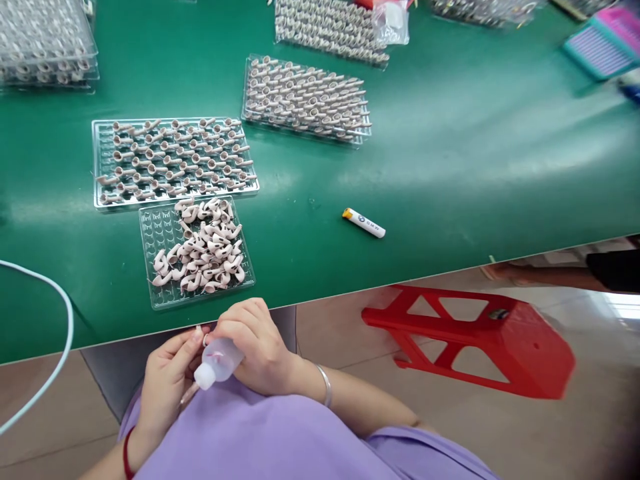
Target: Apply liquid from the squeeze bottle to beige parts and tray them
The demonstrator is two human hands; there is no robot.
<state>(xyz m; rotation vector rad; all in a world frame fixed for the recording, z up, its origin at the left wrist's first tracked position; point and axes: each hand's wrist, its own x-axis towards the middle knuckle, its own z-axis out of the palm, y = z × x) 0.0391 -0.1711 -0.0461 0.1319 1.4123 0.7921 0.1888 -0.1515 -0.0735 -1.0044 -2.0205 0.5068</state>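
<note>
My left hand (170,373) is closed, its thumb and fingers pinching a small pale earbud shell (199,330) whose tip shows above the fingertips. My right hand (260,347) wraps round a small translucent squeeze bottle (223,357), which is tilted with its white end toward my left hand. Both hands are close together in front of my body, just off the table's near edge. Beyond them, a small clear tray (160,233) holds a loose heap of pale earbud shells (213,250). Behind that tray is a larger clear tray (103,163) with earbud shells (173,160) set in rows.
More filled trays (307,100) lie farther back, with stacked trays (47,47) at far left. A white lighter with a yellow end (364,223) rests on the green table (450,167). A pale cable (67,320) curves at left. A red stool (500,333) stands beyond the table edge at right.
</note>
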